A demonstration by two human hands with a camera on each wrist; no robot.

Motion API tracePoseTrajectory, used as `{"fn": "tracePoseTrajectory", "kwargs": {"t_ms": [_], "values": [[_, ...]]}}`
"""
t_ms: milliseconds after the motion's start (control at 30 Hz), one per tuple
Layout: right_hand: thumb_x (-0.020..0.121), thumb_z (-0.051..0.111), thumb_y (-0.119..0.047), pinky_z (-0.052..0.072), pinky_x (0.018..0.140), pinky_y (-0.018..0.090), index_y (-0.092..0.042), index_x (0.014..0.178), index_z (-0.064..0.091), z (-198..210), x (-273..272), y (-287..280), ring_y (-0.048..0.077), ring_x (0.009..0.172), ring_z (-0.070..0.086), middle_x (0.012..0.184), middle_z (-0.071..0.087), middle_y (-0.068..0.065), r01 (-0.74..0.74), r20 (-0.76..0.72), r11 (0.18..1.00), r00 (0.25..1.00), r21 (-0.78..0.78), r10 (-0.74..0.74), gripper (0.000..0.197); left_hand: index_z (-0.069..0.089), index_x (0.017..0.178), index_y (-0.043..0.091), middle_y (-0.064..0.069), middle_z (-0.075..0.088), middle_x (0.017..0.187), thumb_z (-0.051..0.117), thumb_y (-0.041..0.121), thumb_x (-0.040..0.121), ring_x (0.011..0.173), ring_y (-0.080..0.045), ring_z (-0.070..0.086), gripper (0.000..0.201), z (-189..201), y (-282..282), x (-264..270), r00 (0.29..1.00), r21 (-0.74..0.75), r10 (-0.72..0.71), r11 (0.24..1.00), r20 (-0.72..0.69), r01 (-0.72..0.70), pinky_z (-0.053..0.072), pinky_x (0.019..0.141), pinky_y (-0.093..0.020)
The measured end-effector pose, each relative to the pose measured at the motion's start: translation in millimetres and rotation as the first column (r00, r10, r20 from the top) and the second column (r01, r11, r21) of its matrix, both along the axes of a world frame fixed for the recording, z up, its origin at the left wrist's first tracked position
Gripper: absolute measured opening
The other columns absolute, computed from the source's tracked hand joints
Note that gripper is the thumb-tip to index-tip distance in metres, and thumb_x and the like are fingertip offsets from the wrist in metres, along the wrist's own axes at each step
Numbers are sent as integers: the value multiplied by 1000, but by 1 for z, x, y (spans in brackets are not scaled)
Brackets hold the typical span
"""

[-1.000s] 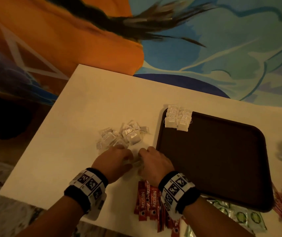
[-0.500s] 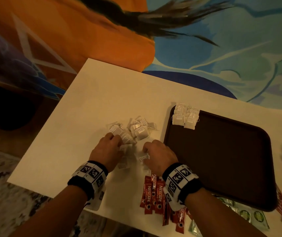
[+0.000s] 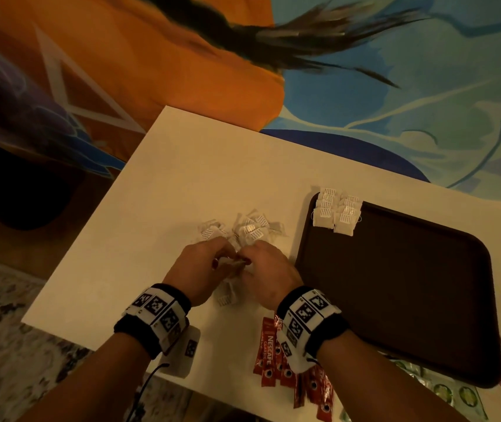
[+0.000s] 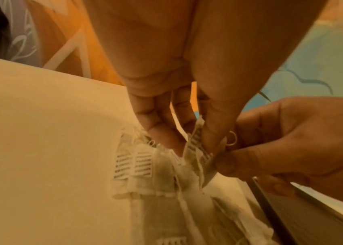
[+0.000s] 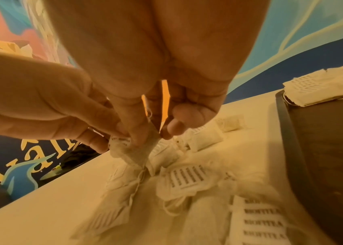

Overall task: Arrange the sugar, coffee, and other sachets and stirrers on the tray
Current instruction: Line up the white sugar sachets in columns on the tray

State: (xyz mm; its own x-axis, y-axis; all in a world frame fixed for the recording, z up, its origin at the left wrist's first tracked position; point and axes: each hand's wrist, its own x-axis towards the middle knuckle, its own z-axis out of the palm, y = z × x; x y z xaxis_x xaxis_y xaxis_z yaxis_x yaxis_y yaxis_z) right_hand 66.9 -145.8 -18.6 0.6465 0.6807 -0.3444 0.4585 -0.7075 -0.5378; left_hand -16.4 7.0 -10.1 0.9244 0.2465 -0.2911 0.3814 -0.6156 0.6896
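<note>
Tea bag (image 4: 197, 149) pinched by both hands' fingers; red sachets (image 3: 269, 357) read NESCAFE CLASSIC.

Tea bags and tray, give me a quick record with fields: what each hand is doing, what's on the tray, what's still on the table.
left hand: pinches a tea bag above the loose pile
right hand: pinches the same tea bag
tray: dark, two short rows of tea bags at its far left corner
table: loose tea bag pile, red coffee sticks, green sachets
</note>
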Motion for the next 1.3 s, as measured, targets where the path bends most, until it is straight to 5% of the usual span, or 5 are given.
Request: {"fn": "tracePoseTrajectory", "kwargs": {"t_ms": [333, 733, 967, 1133, 1300], "values": [[87, 81, -28, 49, 68, 16, -38, 78, 67, 5, 35, -43, -2, 70, 62, 80, 68, -16, 318, -197, 932, 939, 176, -283, 19, 67, 95, 33, 9, 69, 89, 80, 21, 85, 81, 2, 63, 20, 15, -3, 29, 994, -83, 106, 991, 33, -103, 41, 62, -3], [88, 79, -35, 57, 75, 32, -24, 92, 74, -3, 86, -153, 13, 80, 71, 86, 74, -4, 627, -323, 766, 760, 139, -564, 13, 64, 97, 37, 10, 69, 92, 71, 18, 92, 84, -4, 67, 21, 8, -64, 106, 994, -157, -100, 982, 37, 105, 55, 74, -26], [84, 83, -24, 56, 83, 30, -29, 113, 63, -9, 96, -188, 8, 90, 67, 94, 70, -7, 721, -370, 687, 663, 83, -651, 36, 65, 106, 30, 14, 66, 93, 71, 13, 92, 88, 6, 61, 23, 1, -105, 141, 964, -95, -263, 959, 50, 266, 41, 68, -6], [87, 81, -21, 50, 76, 20, -44, 128, 53, -14, 99, -197, 6, 88, 66, 92, 68, -7, 709, -326, 691, 692, 140, -644, 55, 66, 105, 30, 17, 65, 95, 70, 10, 91, 88, 10, 58, 24, -5, -118, 154, 953, -68, -301, 951, 36, 303, 41, 67, -4], [89, 78, -23, 51, 76, 22, -36, 102, 71, -23, 109, -196, 3, 86, 65, 90, 68, -12, 659, -270, 742, 741, 120, -615, 19, 70, 104, 27, 9, 66, 103, 70, 7, 90, 92, 1, 61, 24, -13, -120, 169, 943, -37, -332, 942, 30, 333, 48, 76, -13]]}}
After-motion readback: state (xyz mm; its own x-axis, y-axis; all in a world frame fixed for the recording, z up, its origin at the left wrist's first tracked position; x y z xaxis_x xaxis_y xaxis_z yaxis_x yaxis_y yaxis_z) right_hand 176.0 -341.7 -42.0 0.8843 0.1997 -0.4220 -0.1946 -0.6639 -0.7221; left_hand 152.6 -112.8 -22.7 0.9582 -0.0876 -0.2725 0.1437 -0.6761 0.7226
